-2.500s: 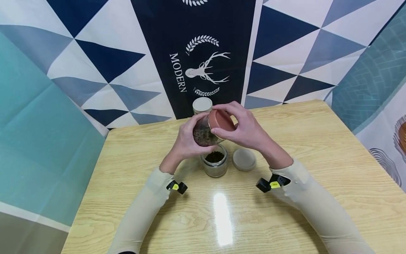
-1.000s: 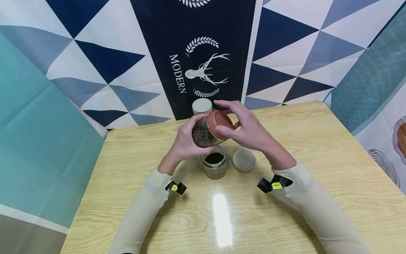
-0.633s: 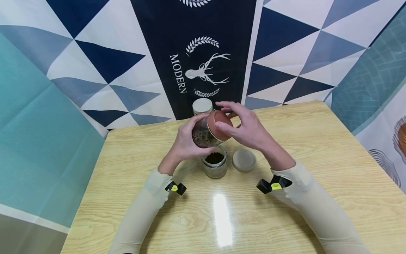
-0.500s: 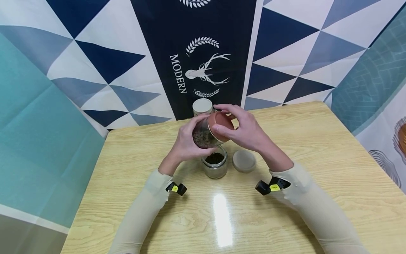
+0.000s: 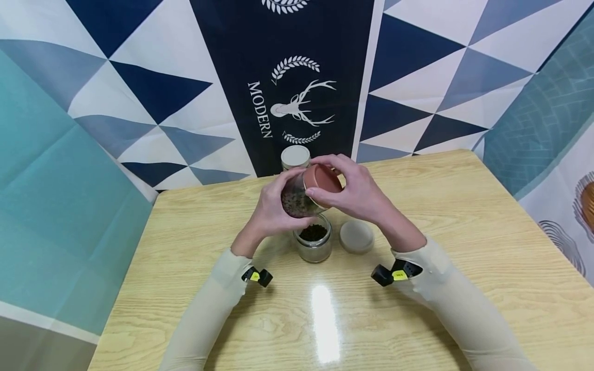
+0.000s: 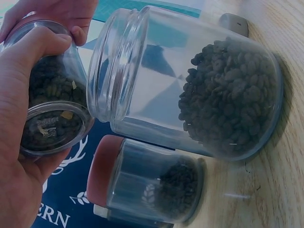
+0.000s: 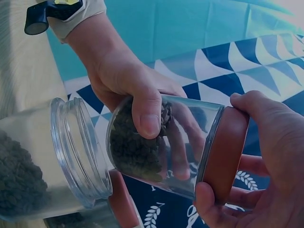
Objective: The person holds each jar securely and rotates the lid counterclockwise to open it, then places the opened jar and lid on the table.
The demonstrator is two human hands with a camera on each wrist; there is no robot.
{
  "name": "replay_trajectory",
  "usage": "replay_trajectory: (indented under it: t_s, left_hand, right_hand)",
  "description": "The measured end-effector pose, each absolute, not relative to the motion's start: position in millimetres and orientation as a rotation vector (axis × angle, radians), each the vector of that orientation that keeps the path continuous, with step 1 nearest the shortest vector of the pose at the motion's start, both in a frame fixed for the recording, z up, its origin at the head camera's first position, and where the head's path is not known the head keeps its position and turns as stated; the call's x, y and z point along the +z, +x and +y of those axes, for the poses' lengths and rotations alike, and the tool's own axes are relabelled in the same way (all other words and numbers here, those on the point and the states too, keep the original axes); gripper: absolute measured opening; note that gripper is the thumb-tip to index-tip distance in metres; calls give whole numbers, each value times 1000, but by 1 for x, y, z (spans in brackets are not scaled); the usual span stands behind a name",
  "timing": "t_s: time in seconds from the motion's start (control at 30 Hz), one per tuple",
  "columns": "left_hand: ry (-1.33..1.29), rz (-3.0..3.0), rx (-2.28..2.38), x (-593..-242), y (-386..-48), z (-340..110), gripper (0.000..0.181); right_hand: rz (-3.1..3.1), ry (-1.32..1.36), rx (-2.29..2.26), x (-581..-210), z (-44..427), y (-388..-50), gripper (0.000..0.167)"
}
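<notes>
**Held jar (image 5: pixel 295 200) up in both hands, nr open jar (image 5: pixel 314 251)**

Around: open jar stands upright on counter (image 5: pixel 209 309), dk. pieces inside, mouth just below held jar. Pale loose lid (image 5: pixel 357 237) lies flat just to its R. Behind, in the way: white-lidded jar (image 5: pixel 295 155) by backdrop (image 5: pixel 158 87), + red-lidded jar (image 6: pixel 156 178) w/ dk. contents, best seen from L wrist.

L hand (image 5: pixel 274 206) wraps held jar, thumb one side, fingers the other. R hand (image 5: pixel 355 189) pinches its terracotta lid (image 5: pixel 326 179) btwn thumb & fingers. Held jar's tilted, partly filled w/ dk. pieces.

Edges/room: counter runs wide both sides, L & R edges well apart from hands; far edge is at backdrop, nr white-lidded jar.

Hidden: red-lidded jar can't be made out in head view; white-lidded jar's body mostly covered. Nr counter edge cut off by frame. Can't tell if held jar touches open jar's rim, or if terracotta lid's fully seated.
</notes>
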State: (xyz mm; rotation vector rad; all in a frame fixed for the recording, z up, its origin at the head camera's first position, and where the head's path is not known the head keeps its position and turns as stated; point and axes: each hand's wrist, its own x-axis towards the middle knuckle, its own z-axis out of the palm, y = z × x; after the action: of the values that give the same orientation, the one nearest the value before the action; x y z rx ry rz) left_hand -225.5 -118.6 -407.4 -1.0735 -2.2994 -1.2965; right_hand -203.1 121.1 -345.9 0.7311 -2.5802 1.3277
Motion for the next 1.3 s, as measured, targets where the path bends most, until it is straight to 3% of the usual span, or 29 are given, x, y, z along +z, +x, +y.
replay_trajectory:
  t_s: [0.7, 1.0, 1.3]
  left_hand:
    - [-1100, -2250, -1306, -407, -226, -120, 102]
    - [-1115, -2251, -1309, -408, -226, -119, 102]
    - [-1124, -2239, -1311, -408, -227, -119, 102]
  right_hand:
    - [-2412, 1181, 1299, -349, 129, -205, 60]
    - [-2397, 1238, 1261, -348, 132, -205, 62]
    - [-2417, 1172, 1240, -344, 135, -206, 78]
